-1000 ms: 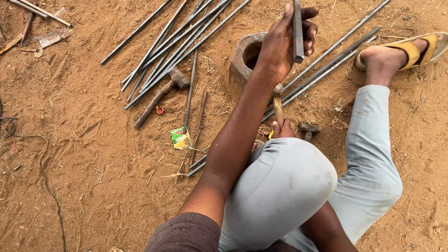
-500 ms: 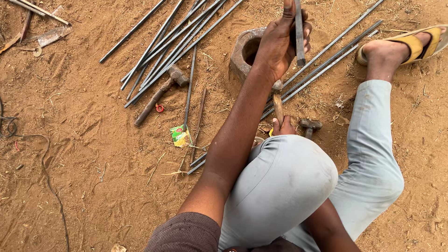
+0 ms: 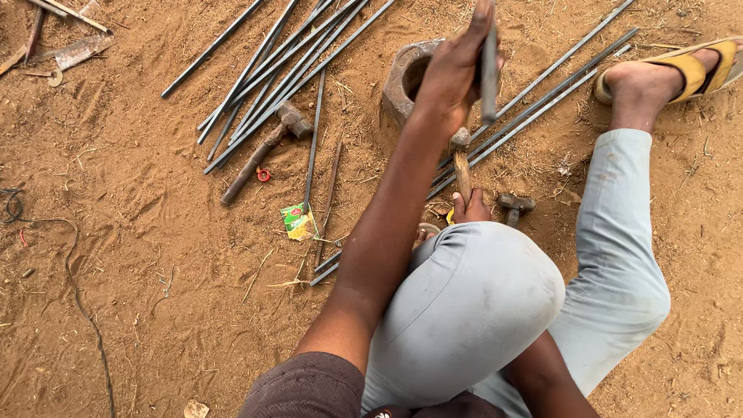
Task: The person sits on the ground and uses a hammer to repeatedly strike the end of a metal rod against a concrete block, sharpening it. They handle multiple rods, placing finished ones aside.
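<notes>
My left hand (image 3: 457, 70) grips a short dark metal bar (image 3: 489, 66), held upright over a round hollow metal block (image 3: 402, 77) sunk in the sandy ground. My right hand (image 3: 470, 207) shows just past my bent knee in grey trousers (image 3: 472, 302) and holds the wooden handle of a hammer (image 3: 461, 159), whose head sits just under my left hand. Long steel rods (image 3: 542, 93) lie under and beside the block.
A bundle of steel rods (image 3: 271, 70) lies at the upper left. A second hammer (image 3: 259, 155) rests beside it, and a small hammer head (image 3: 515, 205) lies near my knee. A green wrapper (image 3: 298, 220) and a black cable (image 3: 46, 232) are on the sand. My sandalled foot (image 3: 665, 73) is upper right.
The left hand with the bar has shifted slightly up in the view, toward the top edge. The hammer in the right hand stays at about the same place.
</notes>
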{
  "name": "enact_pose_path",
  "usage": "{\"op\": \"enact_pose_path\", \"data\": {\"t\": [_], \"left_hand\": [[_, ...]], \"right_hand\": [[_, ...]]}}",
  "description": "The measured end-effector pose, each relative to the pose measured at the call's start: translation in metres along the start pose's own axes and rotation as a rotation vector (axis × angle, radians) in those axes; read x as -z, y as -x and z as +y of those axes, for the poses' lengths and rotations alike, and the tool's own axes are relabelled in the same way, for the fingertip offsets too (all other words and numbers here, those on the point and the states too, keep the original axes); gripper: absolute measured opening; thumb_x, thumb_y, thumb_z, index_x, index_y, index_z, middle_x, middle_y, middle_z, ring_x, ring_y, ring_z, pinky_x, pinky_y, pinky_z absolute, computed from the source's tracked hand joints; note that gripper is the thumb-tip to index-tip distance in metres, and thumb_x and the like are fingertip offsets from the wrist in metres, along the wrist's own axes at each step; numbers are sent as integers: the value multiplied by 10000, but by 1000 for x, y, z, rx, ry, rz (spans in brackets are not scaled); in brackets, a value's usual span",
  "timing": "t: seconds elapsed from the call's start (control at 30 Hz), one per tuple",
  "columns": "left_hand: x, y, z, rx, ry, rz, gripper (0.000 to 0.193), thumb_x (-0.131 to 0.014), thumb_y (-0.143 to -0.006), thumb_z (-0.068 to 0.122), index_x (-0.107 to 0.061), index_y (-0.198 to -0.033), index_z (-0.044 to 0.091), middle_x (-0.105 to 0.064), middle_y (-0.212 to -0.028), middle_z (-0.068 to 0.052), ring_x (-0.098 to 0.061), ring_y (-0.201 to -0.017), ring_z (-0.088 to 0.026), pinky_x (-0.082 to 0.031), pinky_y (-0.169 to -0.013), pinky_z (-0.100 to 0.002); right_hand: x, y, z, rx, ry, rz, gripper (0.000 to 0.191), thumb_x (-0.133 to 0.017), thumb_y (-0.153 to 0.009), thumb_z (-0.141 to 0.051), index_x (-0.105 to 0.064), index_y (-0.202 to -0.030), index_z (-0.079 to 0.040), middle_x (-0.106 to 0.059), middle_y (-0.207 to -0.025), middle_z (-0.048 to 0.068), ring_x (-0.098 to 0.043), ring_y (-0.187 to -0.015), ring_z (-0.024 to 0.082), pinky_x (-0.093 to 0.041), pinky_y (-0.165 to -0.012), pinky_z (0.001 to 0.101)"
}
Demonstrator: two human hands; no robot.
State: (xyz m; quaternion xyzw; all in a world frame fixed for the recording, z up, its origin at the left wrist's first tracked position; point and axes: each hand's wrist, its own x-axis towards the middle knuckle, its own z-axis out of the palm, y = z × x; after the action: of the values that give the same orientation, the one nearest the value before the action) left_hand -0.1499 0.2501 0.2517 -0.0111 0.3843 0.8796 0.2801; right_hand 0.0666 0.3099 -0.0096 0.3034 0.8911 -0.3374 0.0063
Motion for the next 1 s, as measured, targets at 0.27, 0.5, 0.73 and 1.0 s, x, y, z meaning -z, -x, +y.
{"op": "enact_pose_path", "data": {"t": [0.27, 0.5, 0.73, 1.0], "left_hand": [[116, 65, -15, 501, -487, 265, 350, -326, -1084, 202, -572, -959, -13, -645, -706, -113, -587, -527, -160, -540, -479, -322], [227, 123, -102, 340, -729, 353, 269, -444, -1097, 252, -592, -1011, 43, -490, -669, 18, -395, -504, -84, -330, -399, -245], [300, 297, -145, 348, -984, 341, 390, -418, -1058, 501, -572, -998, 148, -494, -637, 70, -470, -522, -74, -394, -468, -254], [357, 458, -190, 486, -690, 291, 557, -411, -1085, 560, -400, -725, 135, -337, -612, 46, -321, -510, -98, -287, -460, -291]], "right_hand": [[-6, 0, 5, -44, -74, -37, 414, -613, -1011, -494, -481, -1128, -119, -686, -773, 237, -695, -700, 463, -527, -613, 565], [4, 10, -6, -67, -130, -20, 476, -645, -975, -529, -481, -1144, -115, -682, -769, 164, -692, -659, 351, -532, -576, 514], [44, 20, -31, -161, 6, -127, 366, -589, -1021, -481, -529, -1169, -152, -692, -798, 131, -683, -682, 297, -547, -606, 479], [70, 37, -70, -140, -31, -132, 408, -538, -1036, -474, -562, -1194, -99, -639, -727, 80, -634, -612, 217, -524, -547, 417]]}}
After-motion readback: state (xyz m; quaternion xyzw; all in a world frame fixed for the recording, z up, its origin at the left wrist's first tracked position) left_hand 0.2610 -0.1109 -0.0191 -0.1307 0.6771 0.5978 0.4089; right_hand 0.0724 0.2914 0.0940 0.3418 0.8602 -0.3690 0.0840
